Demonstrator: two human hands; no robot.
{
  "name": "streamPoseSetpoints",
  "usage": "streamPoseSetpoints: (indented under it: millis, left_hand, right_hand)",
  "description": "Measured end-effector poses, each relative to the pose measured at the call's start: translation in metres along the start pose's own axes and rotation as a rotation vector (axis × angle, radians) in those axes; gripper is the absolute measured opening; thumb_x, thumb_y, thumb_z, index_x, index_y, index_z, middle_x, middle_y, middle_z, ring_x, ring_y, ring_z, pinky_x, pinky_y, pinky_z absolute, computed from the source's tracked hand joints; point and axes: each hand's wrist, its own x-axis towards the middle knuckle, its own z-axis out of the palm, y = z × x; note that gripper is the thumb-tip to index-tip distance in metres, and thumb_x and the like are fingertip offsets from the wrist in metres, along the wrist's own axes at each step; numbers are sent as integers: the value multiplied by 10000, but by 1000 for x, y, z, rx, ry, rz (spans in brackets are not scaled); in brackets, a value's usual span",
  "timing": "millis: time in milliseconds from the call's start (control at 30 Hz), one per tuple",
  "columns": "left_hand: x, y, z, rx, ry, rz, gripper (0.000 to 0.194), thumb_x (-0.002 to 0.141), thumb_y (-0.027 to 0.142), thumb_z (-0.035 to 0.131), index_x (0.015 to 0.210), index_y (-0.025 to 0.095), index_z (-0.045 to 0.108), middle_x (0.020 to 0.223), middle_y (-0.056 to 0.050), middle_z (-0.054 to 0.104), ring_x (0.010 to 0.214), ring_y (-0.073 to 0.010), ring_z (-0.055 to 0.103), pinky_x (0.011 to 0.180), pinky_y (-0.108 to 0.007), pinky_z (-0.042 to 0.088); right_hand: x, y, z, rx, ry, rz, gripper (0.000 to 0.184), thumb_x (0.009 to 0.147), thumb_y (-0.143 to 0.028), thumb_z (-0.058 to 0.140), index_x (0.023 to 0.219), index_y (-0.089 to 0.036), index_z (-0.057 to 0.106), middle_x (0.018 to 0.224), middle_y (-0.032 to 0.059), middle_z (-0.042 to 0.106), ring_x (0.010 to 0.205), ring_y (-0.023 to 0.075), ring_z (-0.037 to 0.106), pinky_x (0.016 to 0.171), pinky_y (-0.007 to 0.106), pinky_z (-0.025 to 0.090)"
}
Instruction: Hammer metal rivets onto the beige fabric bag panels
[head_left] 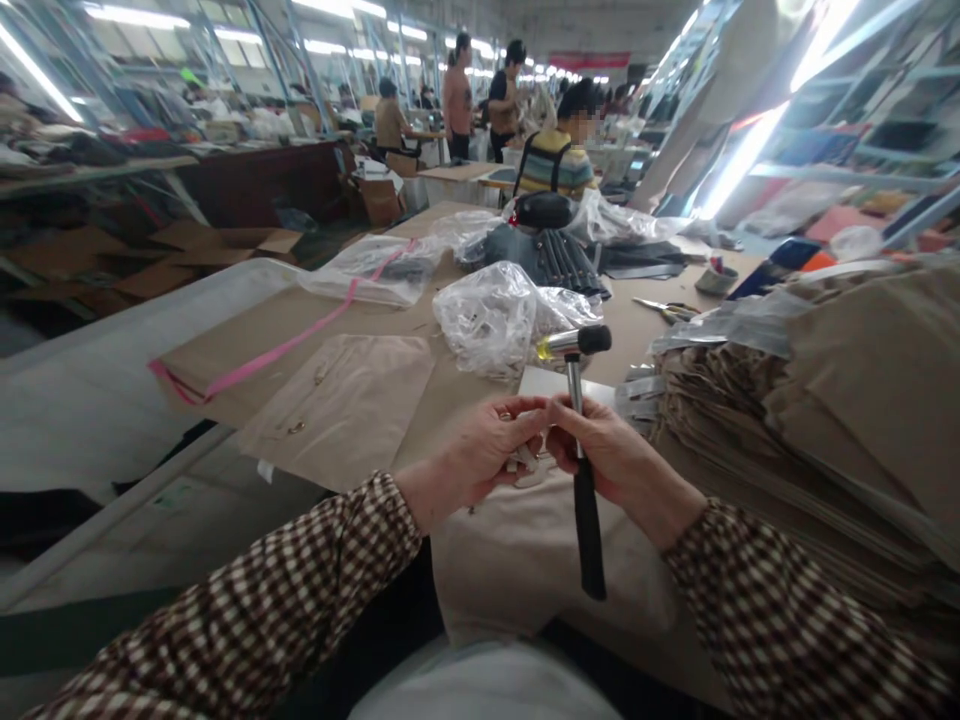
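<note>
A black-handled hammer, its shaft silver, is held over beige fabric

The fingers of the left hand and the right hand cover most of a small pale piece, so its exact shape cannot be told. The middle of the hammer is partly hidden by the right fingers. The lower part of a white sheet is hidden behind the hands. Inside the crumpled clear bag, the content is not recognisable. The brown stack is cut by the right edge. Farther away, the standing people are rather blurred.
</note>
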Motion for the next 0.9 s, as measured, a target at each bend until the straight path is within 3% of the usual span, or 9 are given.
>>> streamPoseSetpoints:
  millis: [100,167,300,433,633,767,900]
  left_hand:
    - [3,-4,-4,91,158,-5,413,715,478,781,966,181,644,644,49,517,466,-40,450,405,-133,298]
    - [7,-6,-8,129,202,-13,357,713,456,782,822,167,604,628,49,514,463,-40,443,410,-135,309]
    - [14,-7,-15,171,55,-109,430,703,527,771,731,151,565,619,42,520,427,-27,394,386,-139,290]
    - [22,-8,-22,138,-69,-211,497,662,580,785,711,135,568,585,42,506,383,-24,355,343,-153,228]
    - [29,-12,-30,160,-71,-313,576,489,586,873,679,121,592,563,40,514,375,-28,367,318,-156,221]
    - [31,-11,-30,214,-69,-341,554,508,577,869,687,120,612,579,35,519,404,-42,422,355,-159,300]
    - [29,-10,-31,258,-34,-355,407,571,427,875,688,141,610,600,32,540,458,-51,448,424,-165,370]
  right_hand:
    - [1,-5,-6,-111,-17,18,390,694,-499,730,788,-200,498,652,-3,636,536,130,623,425,183,428]
    - [5,-4,-11,-215,-23,-6,348,702,-454,704,770,-213,463,609,-30,616,452,115,567,378,184,377]
    - [15,4,-22,-604,52,-125,192,695,-328,665,687,-198,523,421,-80,451,354,66,350,362,190,248]
    - [21,12,-26,-907,74,-242,80,692,-238,643,658,-171,616,551,-21,588,519,102,484,490,208,341]
    - [24,23,-27,-930,-44,-266,99,727,-187,591,760,-178,685,715,15,706,675,157,605,611,226,415]
    - [29,27,-31,-967,-33,-276,102,705,-252,620,677,-156,642,612,-6,630,586,118,516,539,208,360]
    - [28,31,-37,-830,-83,-129,203,695,-343,660,769,-154,662,526,-48,519,497,85,422,474,201,315]
